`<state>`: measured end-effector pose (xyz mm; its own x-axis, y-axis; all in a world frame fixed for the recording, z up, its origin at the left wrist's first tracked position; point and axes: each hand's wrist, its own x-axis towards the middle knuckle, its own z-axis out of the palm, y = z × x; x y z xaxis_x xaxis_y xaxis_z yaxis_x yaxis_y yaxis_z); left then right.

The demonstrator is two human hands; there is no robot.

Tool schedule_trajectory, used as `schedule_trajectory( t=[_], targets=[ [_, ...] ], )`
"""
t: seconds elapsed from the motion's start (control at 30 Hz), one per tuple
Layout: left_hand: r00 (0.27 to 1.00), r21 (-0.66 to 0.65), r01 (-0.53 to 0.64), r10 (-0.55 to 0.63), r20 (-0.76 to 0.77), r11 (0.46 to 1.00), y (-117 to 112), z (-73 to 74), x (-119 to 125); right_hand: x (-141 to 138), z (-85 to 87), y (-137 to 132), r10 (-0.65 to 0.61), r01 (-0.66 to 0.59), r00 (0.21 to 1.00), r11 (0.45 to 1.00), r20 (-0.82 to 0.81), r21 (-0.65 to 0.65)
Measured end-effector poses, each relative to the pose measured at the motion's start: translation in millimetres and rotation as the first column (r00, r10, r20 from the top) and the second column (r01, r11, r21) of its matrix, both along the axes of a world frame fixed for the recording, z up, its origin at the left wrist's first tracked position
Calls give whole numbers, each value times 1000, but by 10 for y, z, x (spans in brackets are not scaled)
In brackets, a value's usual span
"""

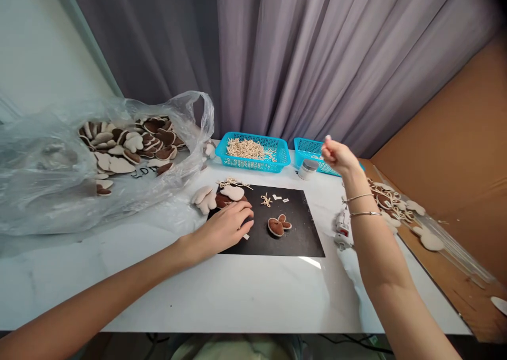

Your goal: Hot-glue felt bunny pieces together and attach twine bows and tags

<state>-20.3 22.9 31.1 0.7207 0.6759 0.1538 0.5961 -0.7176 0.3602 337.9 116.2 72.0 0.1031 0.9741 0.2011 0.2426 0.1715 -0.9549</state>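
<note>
On the black mat (295,246), one eared brown piece (277,227) lies seemingly assembled, bowless, near the left hand (232,225), grip unclear to me. Beyond: a cord bow (266,200); the right hand (337,156), curled, contents hidden; a heaped blue basket (253,164), suggesting plenty left.

Brown, cream-edged piece (276,227), black mat (301,238), turquoise basket (285,159), greyish-purple curtain (301,48)

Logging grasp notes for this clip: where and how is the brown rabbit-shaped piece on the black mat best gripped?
Probably pinch the brown piece across its rounded body, coming from above on the near left side: it lies on the black mat with its two ears pointing away and right, leaving that end exposed.
</note>
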Motion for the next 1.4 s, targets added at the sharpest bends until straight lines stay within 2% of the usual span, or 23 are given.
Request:
schedule_trajectory(
  t=[0.1, 0.2, 0.3, 0.37, 0.43, 0.57, 0.67, 0.77, 0.83, 0.9, 1.0, 1.07, 1.17, 1.3, 1.4],
  targets=[
    [998, 63, -26, 30, -57, 998, -63, 0, -204, 327, 39, -101, -112, 132, 984, 981, -141, 142],
    [996, 142, -50, 60, -67, 989, -128, -45, -360, 650, -10, -343, -185, 240, 954, 943, -236, 232],
    [989, 213, -116, 132, -61, 970, -201, -104, -458, 872, -90, -743, -214, 289, 935, 923, -282, 256],
    [985, 229, -133, 154, -77, 964, -238, -142, -488, 912, -139, -1112, -215, 291, 931, 926, -297, 242],
    [983, 234, -129, 156, -99, 964, -249, -176, -494, 848, -198, -1545, -205, 284, 925, 933, -320, 222],
    [974, 296, -85, 141, -176, 951, -212, -174, -456, 435, -431, -2347, -215, 297, 807, 953, -549, 63],
    [984, 362, -13, 77, -162, 932, -242, -41, -365, -25, -674, -2637, -148, 130, 825, 989, -545, -71],
    [995, 304, 95, -84, -49, 948, -372, 119, -189, -455, -823, -2652, -93, 46, 902, 992, -421, -120],
    [958, 150, 284, -288, 7, 947, -453, 137, -32, -673, -846, -2603, -77, 47, 952, 993, -297, -108],
    [897, 52, 431, -434, 84, 901, -460, 52, 134, -842, -840, -2562, -57, 51, 982, 998, -180, -34],
    [836, -41, 533, -519, 177, 845, -295, -164, 331, -1045, -853, -2527, -47, 45, 999, 996, 28, 72],
    [821, -109, 557, -526, 222, 823, -137, -261, 397, -1166, -886, -2504, -48, 36, 988, 996, 144, 83],
    [832, -179, 543, -498, 246, 820, -15, -261, 403, -1317, -929, -2456, -31, 10, 969, 996, 244, 87],
    [914, -168, 375, -333, 234, 912, -161, -130, 348, -1425, -914, -2387, 2, -49, 945, 990, 328, 135],
    [952, -160, 282, -255, 170, 946, -307, -87, 335, -1455, -881, -2348, -2, -71, 925, 982, 381, 177]
  ],
)
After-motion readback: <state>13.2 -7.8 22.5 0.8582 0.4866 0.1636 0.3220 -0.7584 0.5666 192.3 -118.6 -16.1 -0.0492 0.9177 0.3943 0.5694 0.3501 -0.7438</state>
